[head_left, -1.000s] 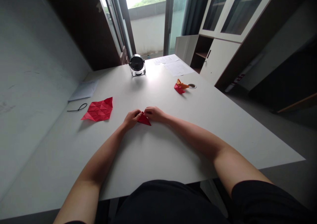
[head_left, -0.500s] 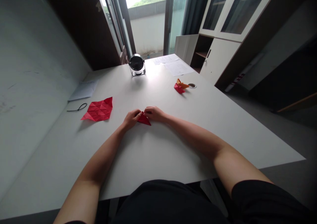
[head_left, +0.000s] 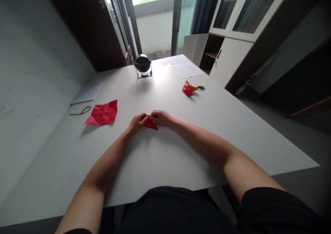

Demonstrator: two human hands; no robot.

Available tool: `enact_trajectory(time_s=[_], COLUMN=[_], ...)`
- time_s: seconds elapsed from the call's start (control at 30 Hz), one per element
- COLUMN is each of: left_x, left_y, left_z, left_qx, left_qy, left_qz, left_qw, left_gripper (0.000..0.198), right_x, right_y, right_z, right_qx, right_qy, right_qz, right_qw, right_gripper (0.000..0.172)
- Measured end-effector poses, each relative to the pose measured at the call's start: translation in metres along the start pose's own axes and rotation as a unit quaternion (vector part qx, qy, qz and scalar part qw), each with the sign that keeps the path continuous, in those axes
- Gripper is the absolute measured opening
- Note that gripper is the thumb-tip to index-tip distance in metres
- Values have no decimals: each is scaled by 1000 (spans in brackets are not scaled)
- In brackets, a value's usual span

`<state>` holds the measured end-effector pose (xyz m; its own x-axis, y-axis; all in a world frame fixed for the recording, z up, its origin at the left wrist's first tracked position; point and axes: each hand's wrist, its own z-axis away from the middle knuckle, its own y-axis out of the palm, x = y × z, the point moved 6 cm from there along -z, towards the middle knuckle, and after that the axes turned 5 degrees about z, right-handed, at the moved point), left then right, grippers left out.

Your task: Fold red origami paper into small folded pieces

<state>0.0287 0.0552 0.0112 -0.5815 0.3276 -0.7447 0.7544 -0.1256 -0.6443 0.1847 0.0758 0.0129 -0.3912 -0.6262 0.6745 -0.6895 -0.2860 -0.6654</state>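
Between my hands, low over the white table, is a folded piece of red origami paper, with one pointed corner toward me. My left hand is closed on its left side, thumb and fingers pinching near the top. From the other side my right hand pinches the upper right edge, its fingertips close to those of the left. The fingers hide part of the folds. Further left lies a creased red paper sheet, opened out and touched by neither hand.
A red folded paper boat and an orange one sit by a round cable hole. A small fan-like round device stands at the back. Printed sheets, a black cable tie and a paper lie around the table.
The whole view has shifted very slightly. Both hands keep the same pinch on the red paper, with no clear movement of it.
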Motion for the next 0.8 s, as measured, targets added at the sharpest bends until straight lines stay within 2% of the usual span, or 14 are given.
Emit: enact_trajectory(time_s=[0.8], left_x=[-3], left_y=[0], left_z=[1], left_qx=[1], left_qy=[9], left_qz=[1], left_qw=[1000], left_gripper=[32], right_x=[-1], right_y=[0], right_z=[0], right_qx=[1], right_qy=[-4], right_qz=[7], right_qw=[1000], right_gripper=[17])
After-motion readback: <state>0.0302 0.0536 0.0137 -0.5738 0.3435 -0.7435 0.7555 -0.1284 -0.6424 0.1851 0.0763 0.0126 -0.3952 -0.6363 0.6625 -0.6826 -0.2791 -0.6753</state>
